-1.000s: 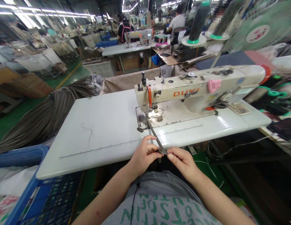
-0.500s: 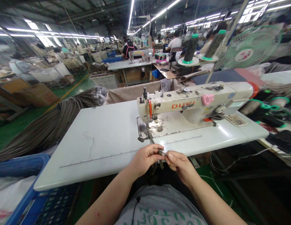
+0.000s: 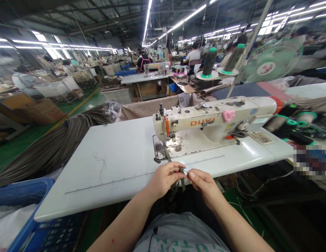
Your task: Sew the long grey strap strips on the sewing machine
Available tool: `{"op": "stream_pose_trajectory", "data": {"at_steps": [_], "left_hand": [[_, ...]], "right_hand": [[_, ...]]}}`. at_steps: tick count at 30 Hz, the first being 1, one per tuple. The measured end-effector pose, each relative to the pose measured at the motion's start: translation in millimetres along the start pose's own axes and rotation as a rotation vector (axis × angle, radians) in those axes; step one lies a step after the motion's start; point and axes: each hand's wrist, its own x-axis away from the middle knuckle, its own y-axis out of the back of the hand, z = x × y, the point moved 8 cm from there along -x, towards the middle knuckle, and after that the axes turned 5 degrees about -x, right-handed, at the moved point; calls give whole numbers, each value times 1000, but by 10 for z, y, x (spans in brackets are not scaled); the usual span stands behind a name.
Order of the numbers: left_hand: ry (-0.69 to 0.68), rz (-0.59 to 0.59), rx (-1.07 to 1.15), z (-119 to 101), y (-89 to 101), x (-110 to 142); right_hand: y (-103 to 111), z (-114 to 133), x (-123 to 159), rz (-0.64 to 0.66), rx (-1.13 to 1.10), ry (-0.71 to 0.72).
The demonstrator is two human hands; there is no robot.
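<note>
Close to my body, at the table's front edge, my two hands work side by side. My left hand (image 3: 164, 179) pinches a narrow grey-brown fabric strip (image 3: 167, 154), which runs back to the needle area of the white sewing machine (image 3: 212, 123). Below the fingers a loose part of the strip hangs over the edge. My right hand (image 3: 203, 182) is closed in a pinch on a thin dark piece (image 3: 185, 171) that reaches across to the left fingertips. Its kind is too small to make out.
A loose thread (image 3: 101, 164) lies on the white table (image 3: 121, 150), left of a printed ruler line. Long dark strips (image 3: 52, 143) are heaped at the left above a blue crate (image 3: 34, 210). Thread cones (image 3: 209, 63) and a green fan (image 3: 270, 63) stand behind the machine.
The hands have moved slightly apart, and more of the thin dark piece shows between them. The view has shifted a little; the strip still runs to the machine.
</note>
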Motion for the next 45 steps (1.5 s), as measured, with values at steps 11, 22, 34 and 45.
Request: {"op": "stream_pose_trajectory", "data": {"at_steps": [11, 22, 34, 45], "left_hand": [[-14, -19, -33, 26, -54, -72], [23, -57, 25, 40, -11, 134], [82, -99, -115, 183, 150, 630], [5, -199, -282, 37, 305, 599]], "right_hand": [[40, -63, -8, -38, -117, -60], [356, 279, -117, -173, 528, 183], [-47, 394, 49, 66, 735, 294], [-481, 62, 323, 423, 715, 258]]}}
